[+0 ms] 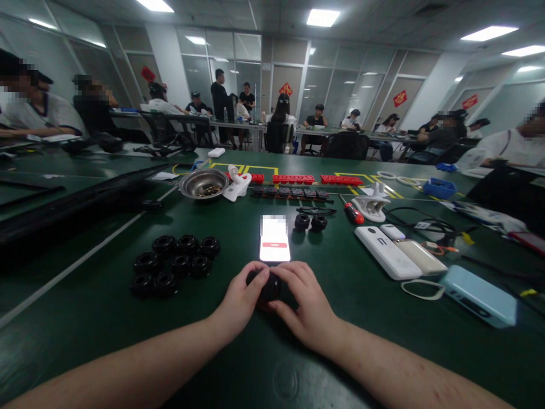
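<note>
Both of my hands meet at the table's near middle around one small black round part [271,287]. My left hand [242,301] curls its fingers over the part's left side. My right hand [305,304] wraps its fingers round the right side. Most of the part is hidden between them. Just beyond my fingers lies a lit phone [275,239] with a white screen. A cluster of several black rubber wheels [175,262] sits to the left. Two more black wheels [310,222] lie past the phone.
A steel bowl [203,183] with small bits, a white clamp [238,184], red blocks [293,179] and a red-handled screwdriver [352,212] lie further back. Power banks [386,251] [481,295] and cables sit at right. Other people sit round the green table [106,295] and behind.
</note>
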`<state>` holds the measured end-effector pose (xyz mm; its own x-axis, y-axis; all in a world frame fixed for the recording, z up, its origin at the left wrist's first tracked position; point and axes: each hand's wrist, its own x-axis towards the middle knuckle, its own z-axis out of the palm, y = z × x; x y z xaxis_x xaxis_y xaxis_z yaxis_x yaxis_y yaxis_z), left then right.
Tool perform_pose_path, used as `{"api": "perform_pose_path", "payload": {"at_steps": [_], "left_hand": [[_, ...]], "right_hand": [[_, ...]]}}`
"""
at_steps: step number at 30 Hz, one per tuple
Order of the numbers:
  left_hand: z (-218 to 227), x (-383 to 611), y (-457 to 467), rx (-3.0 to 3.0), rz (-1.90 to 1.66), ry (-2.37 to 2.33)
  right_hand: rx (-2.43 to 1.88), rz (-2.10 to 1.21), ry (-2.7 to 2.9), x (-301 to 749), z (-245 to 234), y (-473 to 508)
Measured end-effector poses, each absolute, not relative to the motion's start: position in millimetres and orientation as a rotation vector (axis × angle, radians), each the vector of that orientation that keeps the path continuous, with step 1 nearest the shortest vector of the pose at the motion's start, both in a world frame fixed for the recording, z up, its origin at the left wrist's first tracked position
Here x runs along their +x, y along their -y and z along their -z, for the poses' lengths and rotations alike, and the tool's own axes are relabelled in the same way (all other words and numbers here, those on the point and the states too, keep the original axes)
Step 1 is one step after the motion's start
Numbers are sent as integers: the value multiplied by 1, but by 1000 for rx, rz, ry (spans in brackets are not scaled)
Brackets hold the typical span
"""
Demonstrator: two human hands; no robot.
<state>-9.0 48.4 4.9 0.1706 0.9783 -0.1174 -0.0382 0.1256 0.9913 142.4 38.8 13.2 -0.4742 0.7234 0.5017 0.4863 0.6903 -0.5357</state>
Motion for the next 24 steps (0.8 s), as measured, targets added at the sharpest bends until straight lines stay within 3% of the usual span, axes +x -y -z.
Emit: {"api": "perform_pose_path", "payload": {"at_steps": [24], "left_hand": [[-3, -8, -46, 1171, -1010, -1074]], "right_hand": [[-1080, -521, 2064, 144, -9, -45]]}}
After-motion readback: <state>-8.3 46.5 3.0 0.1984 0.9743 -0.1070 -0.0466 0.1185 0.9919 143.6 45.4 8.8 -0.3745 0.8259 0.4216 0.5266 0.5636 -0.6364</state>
